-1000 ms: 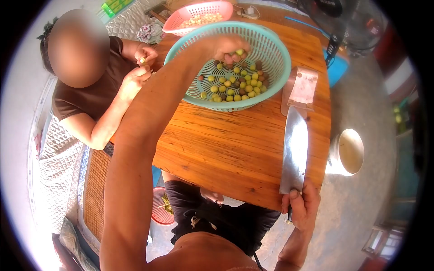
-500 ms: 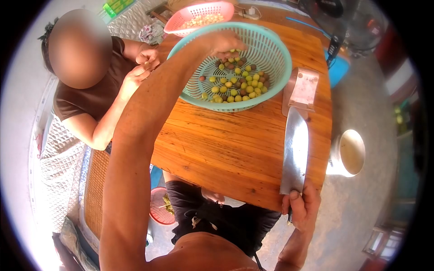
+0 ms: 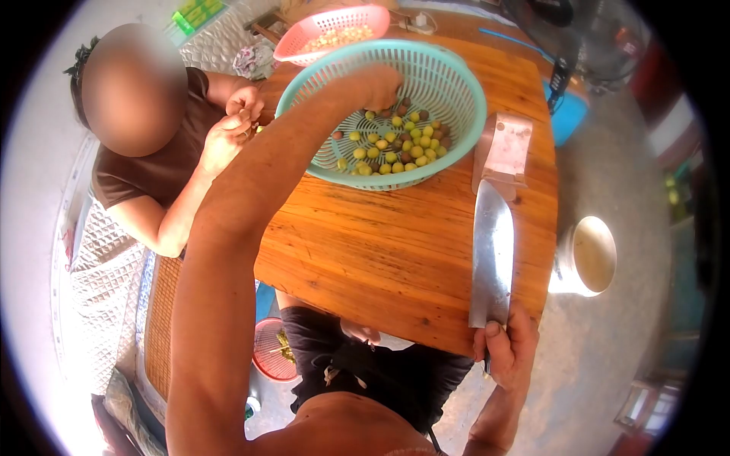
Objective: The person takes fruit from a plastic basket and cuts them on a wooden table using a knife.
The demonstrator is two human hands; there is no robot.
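My left hand is inside a turquoise slotted plastic basket, over its far part. The fingers are curled downward; whatever they hold is hidden. Below and in front of it, small round green, yellowish and brown fruits lie on the basket's bottom. My right hand grips a broad-bladed kitchen knife by its handle at the table's near right edge. The shiny blade points away from me over the wooden table, its tip by a pinkish-brown stand or holder.
Across to the left sits a person with both hands together near the basket. A pink basket of pale pieces is at the back of the wooden table. On the floor are a white bucket and a red basket.
My left hand has drawn slightly nearer within the basket and its fingers have curled in. The right hand keeps its hold on the knife. The view has shifted a little.
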